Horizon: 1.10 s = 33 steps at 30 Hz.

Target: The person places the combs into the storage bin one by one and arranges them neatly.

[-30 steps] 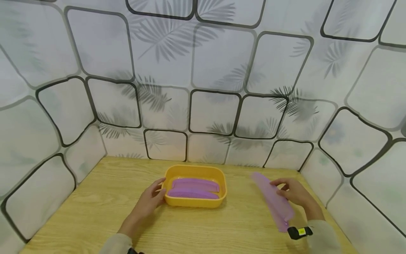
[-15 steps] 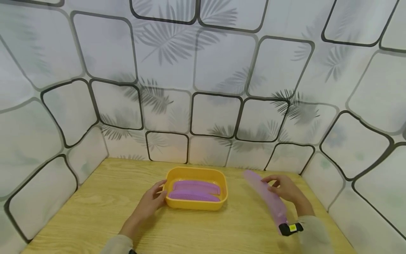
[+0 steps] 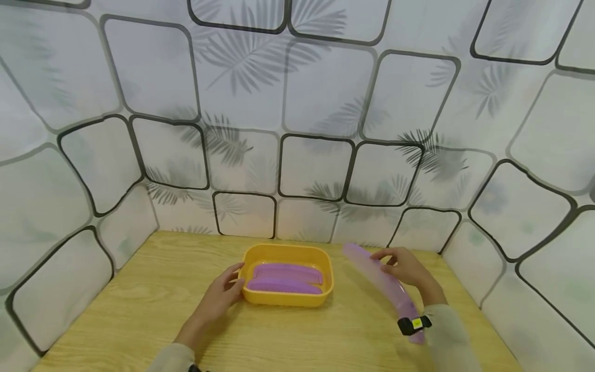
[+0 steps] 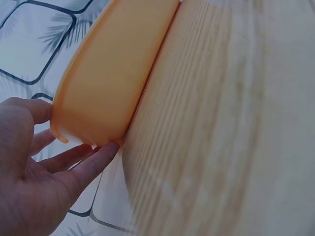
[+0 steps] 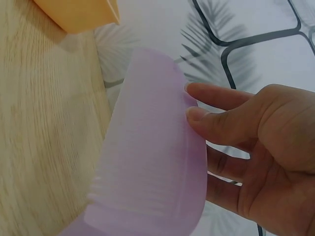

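In the head view, a yellow plastic basin (image 3: 288,298) stands on the table with two purple combs (image 3: 285,287) lying in it. My left hand (image 3: 220,294) is at the basin's left end; thumb and fingertips touch its rim and outer wall, as the left wrist view (image 4: 44,182) also shows. To the right of the basin, my right hand (image 3: 406,268) pinches a translucent purple comb (image 5: 147,147) by its thick back between thumb and index finger. This comb is tilted, its far end pointing toward the basin. Another strip of purple shows at its lower end; whether it is a second comb, I cannot tell.
The wood-grain table (image 3: 297,336) runs back to a patterned wall covering (image 3: 316,170), which also encloses the left and right sides. A dark band with a small yellow-marked device (image 3: 416,324) sits at my right wrist.
My right hand has moved left toward the basin with the purple comb, whose far end has come nearer to the basin. My left hand, the basin and the combs inside have stayed in place.
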Each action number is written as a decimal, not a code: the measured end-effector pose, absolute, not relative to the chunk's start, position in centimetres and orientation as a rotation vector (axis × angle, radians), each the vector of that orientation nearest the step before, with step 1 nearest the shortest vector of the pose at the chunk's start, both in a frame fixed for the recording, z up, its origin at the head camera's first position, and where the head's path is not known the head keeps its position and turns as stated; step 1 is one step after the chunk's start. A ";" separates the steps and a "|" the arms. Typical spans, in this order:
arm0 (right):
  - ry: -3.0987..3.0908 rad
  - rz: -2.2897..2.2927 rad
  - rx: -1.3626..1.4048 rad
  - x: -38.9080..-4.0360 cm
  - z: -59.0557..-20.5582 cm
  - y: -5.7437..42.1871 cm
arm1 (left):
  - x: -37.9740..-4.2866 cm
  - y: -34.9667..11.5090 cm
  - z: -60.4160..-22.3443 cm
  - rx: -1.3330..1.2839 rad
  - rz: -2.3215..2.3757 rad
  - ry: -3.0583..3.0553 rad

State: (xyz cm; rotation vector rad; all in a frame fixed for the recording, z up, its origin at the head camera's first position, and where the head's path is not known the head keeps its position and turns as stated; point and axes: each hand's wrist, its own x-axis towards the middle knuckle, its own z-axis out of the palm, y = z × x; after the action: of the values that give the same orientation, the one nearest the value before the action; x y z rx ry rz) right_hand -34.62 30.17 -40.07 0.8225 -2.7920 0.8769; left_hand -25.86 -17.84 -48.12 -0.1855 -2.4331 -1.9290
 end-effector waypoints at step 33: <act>-2.794 0.888 0.920 -36.7 -38.6 24.7 | -25.9 -17.9 -48.2 -0.189 -1.920 -2.449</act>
State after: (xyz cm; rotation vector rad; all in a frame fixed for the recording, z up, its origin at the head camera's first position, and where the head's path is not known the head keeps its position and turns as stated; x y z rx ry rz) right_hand -36.67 24.74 -38.60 0.9200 -2.7935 0.8883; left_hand -25.95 -17.90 -48.17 -0.1889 -2.4493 -1.9200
